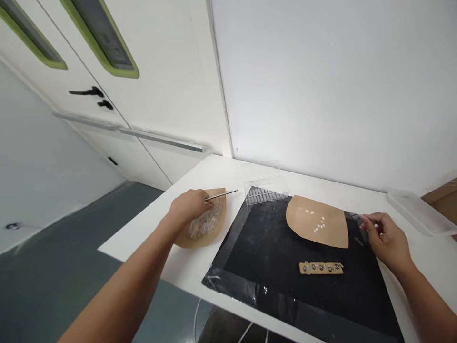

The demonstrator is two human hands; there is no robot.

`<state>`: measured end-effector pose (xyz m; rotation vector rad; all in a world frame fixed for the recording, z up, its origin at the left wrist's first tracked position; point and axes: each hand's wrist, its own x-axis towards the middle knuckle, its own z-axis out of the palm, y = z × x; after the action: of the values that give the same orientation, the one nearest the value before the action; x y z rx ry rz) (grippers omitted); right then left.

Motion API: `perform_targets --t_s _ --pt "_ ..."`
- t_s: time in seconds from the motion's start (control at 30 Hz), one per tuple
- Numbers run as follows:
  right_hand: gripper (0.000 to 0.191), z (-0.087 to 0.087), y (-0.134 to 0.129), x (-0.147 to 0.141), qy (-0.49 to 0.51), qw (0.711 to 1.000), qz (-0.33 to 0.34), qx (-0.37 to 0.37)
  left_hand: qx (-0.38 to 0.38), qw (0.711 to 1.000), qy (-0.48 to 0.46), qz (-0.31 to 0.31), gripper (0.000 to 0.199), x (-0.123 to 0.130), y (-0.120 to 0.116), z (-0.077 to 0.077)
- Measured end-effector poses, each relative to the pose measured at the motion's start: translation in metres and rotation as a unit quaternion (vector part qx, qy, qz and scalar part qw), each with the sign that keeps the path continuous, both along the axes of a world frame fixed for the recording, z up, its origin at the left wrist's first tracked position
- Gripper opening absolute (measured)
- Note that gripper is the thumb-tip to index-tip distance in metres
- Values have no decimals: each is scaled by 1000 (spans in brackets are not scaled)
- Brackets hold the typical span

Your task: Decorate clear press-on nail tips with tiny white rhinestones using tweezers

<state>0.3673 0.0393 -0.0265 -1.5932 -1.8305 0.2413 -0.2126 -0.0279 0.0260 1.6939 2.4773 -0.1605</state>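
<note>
My left hand (191, 206) is closed around a slim silver tool (225, 194) that looks like tweezers, its tip pointing right. Beneath that hand, a brown paper tray (194, 242) holds a heap of small clear plastic pieces (205, 224). At the right edge of the black mat (264, 247), my right hand (387, 238) has thumb and forefinger pinched together; what lies between them is too small to make out. Nearest to it is a second brown paper sheet (333, 224) with several small white pieces (319, 226). A tan strip (321, 268) carrying several round metallic bits lies in front.
A clear plastic box (266, 190) with a row of clear pieces stands at the mat's back left corner. Farther right are a translucent lid or tray (421, 214) and a cardboard box (442, 197). A wall backs the white table (217, 166); cables hang below its front edge.
</note>
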Motion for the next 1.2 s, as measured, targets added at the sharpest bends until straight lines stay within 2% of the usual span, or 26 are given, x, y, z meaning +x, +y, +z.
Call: perform_targets --t_s 0.27,0.63,0.77,0.93,1.0,1.07,1.2 --pt "42 3 -2 -1 -3 1000 8 17 15 999 19 37 40 7 -4 -7" --pt "42 2 -2 -1 -5 1000 16 9 28 999 18 17 37 13 -13 -10" --pt "41 5 -3 -3 -6 1000 20 2 65 998 -9 8 41 14 -20 -4" --pt "43 7 -4 -5 -1 1000 27 0 134 987 -84 -15 46 19 -37 14" --pt "43 8 -3 -5 0 1000 32 1 186 968 -169 6 47 26 -48 21" --pt "42 8 -3 -5 -2 999 38 1 241 926 -286 53 47 35 -59 26" --pt "40 8 -4 -5 -5 999 45 -1 274 800 -522 111 49 52 -77 31"
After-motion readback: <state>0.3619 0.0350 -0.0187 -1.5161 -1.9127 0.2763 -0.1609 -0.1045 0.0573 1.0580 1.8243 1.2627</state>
